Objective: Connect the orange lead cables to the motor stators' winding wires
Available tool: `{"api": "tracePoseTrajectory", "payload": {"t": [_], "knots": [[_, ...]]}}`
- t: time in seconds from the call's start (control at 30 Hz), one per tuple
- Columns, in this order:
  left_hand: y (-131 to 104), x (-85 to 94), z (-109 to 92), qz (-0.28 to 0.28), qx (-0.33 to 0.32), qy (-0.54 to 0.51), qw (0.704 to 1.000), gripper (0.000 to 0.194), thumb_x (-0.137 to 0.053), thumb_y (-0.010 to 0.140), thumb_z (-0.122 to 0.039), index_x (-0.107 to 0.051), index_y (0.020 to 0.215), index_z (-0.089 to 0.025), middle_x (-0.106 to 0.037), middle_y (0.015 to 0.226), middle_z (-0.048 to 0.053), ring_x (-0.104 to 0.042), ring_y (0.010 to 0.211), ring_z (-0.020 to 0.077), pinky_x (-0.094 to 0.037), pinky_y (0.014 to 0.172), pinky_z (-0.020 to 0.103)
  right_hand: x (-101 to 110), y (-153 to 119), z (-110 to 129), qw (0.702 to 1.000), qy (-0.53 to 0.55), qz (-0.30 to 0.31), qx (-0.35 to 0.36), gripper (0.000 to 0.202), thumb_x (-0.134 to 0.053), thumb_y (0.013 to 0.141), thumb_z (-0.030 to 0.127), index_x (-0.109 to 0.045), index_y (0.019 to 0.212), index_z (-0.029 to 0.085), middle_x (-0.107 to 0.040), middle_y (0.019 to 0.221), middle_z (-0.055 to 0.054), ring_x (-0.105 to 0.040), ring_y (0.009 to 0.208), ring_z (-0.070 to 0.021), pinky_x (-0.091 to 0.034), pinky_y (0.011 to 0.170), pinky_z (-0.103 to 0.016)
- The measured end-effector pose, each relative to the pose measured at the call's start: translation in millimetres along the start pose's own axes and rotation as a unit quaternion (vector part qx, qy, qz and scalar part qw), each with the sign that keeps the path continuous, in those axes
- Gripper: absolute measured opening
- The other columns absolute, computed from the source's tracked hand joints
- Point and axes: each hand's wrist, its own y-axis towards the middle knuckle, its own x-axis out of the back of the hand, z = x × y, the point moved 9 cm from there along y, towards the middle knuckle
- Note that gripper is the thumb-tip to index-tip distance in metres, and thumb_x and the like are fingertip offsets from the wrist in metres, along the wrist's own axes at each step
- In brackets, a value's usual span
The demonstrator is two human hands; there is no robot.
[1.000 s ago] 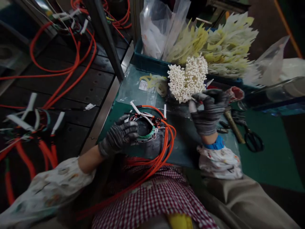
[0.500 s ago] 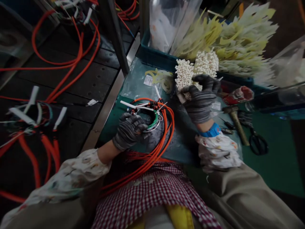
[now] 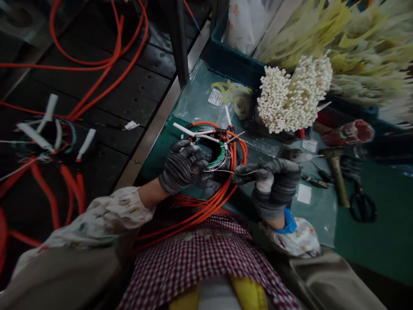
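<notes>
A ring-shaped motor stator with a green inner edge sits on the bench in front of me. White sleeves and thick orange cables come off it. My left hand, in a grey striped glove, is closed on the stator's near left edge; the fingertips are partly hidden. To the right, my gloved right hand pinches a thin pale cord, which stretches left to the stator's near rim. Behind that hand stands a bundle of white cords, their ends facing me.
A hammer, scissors and a red roll lie at the right. Yellowish strips fill a teal bin at the back. Another stator with orange cables stands left, past the bench's metal edge.
My right hand has come away from the white cord bundle, down towards the stator, and a thin cord now shows in its fingers. My left hand stays at the stator. The view has shifted.
</notes>
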Motion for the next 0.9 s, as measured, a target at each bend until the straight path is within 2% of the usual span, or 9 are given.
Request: {"api": "tracePoseTrajectory", "payload": {"t": [0.07,0.13,0.3,0.37,0.43,0.5,0.6,0.77,0.9], "knots": [[0,0.2,-1,-0.01,0.001,-0.004,1.0,0.013,-0.07,0.103,-0.039,-0.079,0.11,-0.033,-0.083,0.115,0.001,-0.071,0.13,0.0282,-0.049,0.127,0.054,4,-11,0,0.999,-0.002,-0.05,0.018,0.04,-0.071,0.101,0.068,-0.052,0.09,0.035,-0.054,0.063,0.003,-0.07,0.062,-0.0302,-0.064,0.062,-0.049],[1,1.6,-3,-0.017,0.003,0.001,1.0,0.014,-0.07,0.104,-0.042,-0.078,0.108,-0.032,-0.082,0.114,0.001,-0.071,0.13,0.0275,-0.049,0.128,0.051,1,-22,1,0.999,0.033,-0.037,0.016,0.04,-0.071,0.099,0.072,-0.057,0.086,0.037,-0.051,0.057,0.002,-0.071,0.06,-0.0333,-0.063,0.057,-0.051],[4,8.6,-8,-0.026,0.004,0.014,1.0,0.02,-0.068,0.106,-0.048,-0.077,0.105,-0.031,-0.083,0.113,0.002,-0.073,0.125,0.0278,-0.052,0.126,0.051,-24,-55,-7,0.975,0.14,0.16,-0.055,0.035,-0.073,0.099,0.059,-0.067,0.075,0.033,-0.074,0.068,-0.005,-0.072,0.059,-0.0301,-0.06,0.048,-0.044],[5,5.4,-5,0.0,0.016,0.018,1.0,0.021,-0.067,0.106,-0.049,-0.079,0.106,-0.032,-0.084,0.113,0.002,-0.075,0.125,0.0286,-0.053,0.126,0.052,-36,-65,-12,0.96,0.142,0.231,-0.076,0.032,-0.065,0.104,0.054,-0.076,0.084,0.031,-0.071,0.061,-0.004,-0.067,0.052,-0.0267,-0.061,0.048,-0.041],[4,2.3,-3,0.021,0.019,0.024,0.999,0.024,-0.067,0.105,-0.053,-0.08,0.107,-0.033,-0.086,0.117,0.003,-0.076,0.127,0.0288,-0.053,0.127,0.053,-49,-67,-17,0.948,0.122,0.282,-0.081,0.031,-0.063,0.106,0.05,-0.084,0.105,0.028,-0.07,0.061,-0.001,-0.067,0.051,-0.0233,-0.065,0.055,-0.039],[4,2.8,-4,0.018,-0.002,0.015,1.0,0.026,-0.067,0.105,-0.054,-0.08,0.111,-0.033,-0.086,0.125,0.003,-0.076,0.13,0.0284,-0.051,0.13,0.055,-55,-53,-19,0.96,0.069,0.266,-0.047,0.031,-0.071,0.103,0.052,-0.084,0.118,0.028,-0.078,0.075,-0.001,-0.074,0.062,-0.0224,-0.069,0.065,-0.039],[4,8.9,-5,-0.014,-0.032,-0.006,0.999,0.022,-0.068,0.108,-0.048,-0.079,0.117,-0.032,-0.086,0.133,0.001,-0.076,0.133,0.0257,-0.049,0.132,0.055,-62,-18,-16,0.981,-0.025,0.192,0.023,0.034,-0.079,0.1,0.059,-0.082,0.121,0.032,-0.086,0.101,-0.005,-0.081,0.085,-0.0262,-0.071,0.08,-0.042],[4,17.7,-6,-0.074,-0.053,-0.025,0.996,0.019,-0.071,0.107,-0.045,-0.078,0.114,-0.029,-0.086,0.131,0.002,-0.078,0.13,0.024,-0.053,0.127,0.05,-87,20,2,0.965,-0.151,0.193,0.091,0.031,-0.072,0.108,0.052,-0.084,0.118,0.026,-0.088,0.1,-0.009,-0.083,0.092,-0.0283,-0.068,0.084,-0.038],[4,12.0,-5,-0.061,-0.049,0.005,0.997,0.024,-0.072,0.105,-0.051,-0.08,0.111,-0.029,-0.087,0.126,0.003,-0.079,0.124,0.0249,-0.054,0.124,0.05,-91,30,14,0.975,-0.007,0.21,0.072,0.026,-0.065,0.11,0.044,-0.084,0.109,0.026,-0.087,0.097,-0.005,-0.083,0.089,-0.0245,-0.071,0.086,-0.039]]}}
